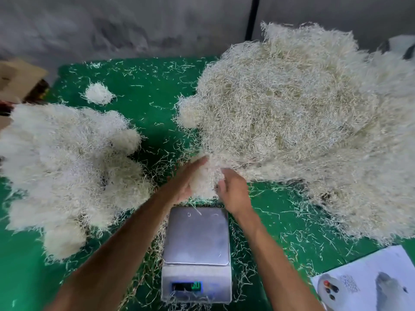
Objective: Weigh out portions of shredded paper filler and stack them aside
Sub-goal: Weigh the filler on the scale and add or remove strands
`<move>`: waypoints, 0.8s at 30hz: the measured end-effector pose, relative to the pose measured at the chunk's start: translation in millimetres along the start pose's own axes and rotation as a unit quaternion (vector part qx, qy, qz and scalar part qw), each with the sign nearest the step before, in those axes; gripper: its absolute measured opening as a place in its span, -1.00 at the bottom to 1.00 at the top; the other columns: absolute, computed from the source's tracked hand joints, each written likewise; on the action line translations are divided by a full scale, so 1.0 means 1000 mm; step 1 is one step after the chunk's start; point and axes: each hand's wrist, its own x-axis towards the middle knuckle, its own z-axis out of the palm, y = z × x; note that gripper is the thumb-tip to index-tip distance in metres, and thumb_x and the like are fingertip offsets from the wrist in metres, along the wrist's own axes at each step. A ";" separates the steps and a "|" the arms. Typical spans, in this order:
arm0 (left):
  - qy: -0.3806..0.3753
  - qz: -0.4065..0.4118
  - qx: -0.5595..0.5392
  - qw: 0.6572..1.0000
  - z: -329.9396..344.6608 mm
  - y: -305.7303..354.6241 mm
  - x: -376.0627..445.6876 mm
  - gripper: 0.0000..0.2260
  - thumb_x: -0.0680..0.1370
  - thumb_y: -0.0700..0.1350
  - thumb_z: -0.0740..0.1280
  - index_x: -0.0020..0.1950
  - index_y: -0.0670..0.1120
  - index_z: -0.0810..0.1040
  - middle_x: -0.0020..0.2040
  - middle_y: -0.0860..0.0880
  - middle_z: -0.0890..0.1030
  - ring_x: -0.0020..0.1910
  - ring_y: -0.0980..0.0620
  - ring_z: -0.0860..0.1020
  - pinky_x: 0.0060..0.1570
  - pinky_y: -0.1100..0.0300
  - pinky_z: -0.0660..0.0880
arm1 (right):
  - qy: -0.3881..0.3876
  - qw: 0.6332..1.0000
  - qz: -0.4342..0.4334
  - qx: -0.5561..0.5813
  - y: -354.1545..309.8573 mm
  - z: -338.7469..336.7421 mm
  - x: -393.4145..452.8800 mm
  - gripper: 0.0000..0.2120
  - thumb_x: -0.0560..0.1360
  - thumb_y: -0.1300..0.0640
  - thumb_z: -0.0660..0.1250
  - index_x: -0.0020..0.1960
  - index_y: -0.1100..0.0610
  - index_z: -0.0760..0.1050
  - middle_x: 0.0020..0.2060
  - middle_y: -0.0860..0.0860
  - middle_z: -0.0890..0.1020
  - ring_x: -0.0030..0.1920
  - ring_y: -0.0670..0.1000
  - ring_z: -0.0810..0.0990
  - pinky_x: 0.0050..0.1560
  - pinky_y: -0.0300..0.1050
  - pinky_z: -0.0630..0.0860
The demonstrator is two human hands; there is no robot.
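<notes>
A large heap of cream shredded paper (292, 113) fills the right half of the green table. Both hands hold a clump of shredded paper (205, 178) at the heap's near edge, just beyond the scale. My left hand (186, 178) presses flat against the clump's left side with straight fingers. My right hand (233, 189) curls its fingers into the clump from the right. The steel digital scale (196, 239) sits near the table's front with a bare platform and a lit display. Portioned clumps of paper (67, 167) are stacked at the left.
A small separate tuft (98, 93) lies at the back left. Loose strands litter the green table surface (148, 90). A printed sheet (368, 281) lies at the front right corner. A cardboard box (18, 79) stands beyond the left edge, grey wall behind.
</notes>
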 end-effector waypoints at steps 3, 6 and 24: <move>0.012 -0.008 -0.063 0.998 0.009 -0.001 -0.007 -0.76 0.57 0.24 0.32 0.05 0.12 0.63 -0.18 0.20 0.71 -0.18 0.20 0.68 -0.26 0.31 0.59 | -0.009 0.994 -0.100 0.035 -0.042 0.002 0.003 -0.77 0.66 0.25 0.21 0.24 0.24 0.55 -0.08 0.02 0.52 -0.15 -0.05 0.47 -0.11 -0.26 0.42; 0.055 0.014 -0.009 0.998 0.001 0.014 -0.014 -0.76 0.61 0.01 0.35 0.12 -0.15 0.58 -0.27 -0.02 0.67 -0.35 0.10 0.65 -0.34 0.20 0.58 | -0.019 0.989 -0.095 0.112 -0.044 -0.004 -0.003 -0.67 0.62 0.25 0.29 0.37 0.18 0.54 0.07 0.07 0.59 -0.24 -0.29 0.43 -0.18 -0.41 0.37; 0.219 0.163 0.351 0.896 -0.028 -0.007 -0.036 -0.94 0.55 -0.19 0.43 -0.09 -0.05 0.59 -0.24 -0.06 0.67 -0.29 0.01 0.63 -0.22 0.00 0.68 | 0.030 0.985 -0.163 -0.046 -0.049 -0.007 -0.012 -0.69 0.55 0.33 0.33 0.27 0.14 0.57 0.12 0.01 0.61 0.08 0.02 0.58 0.17 -0.09 0.56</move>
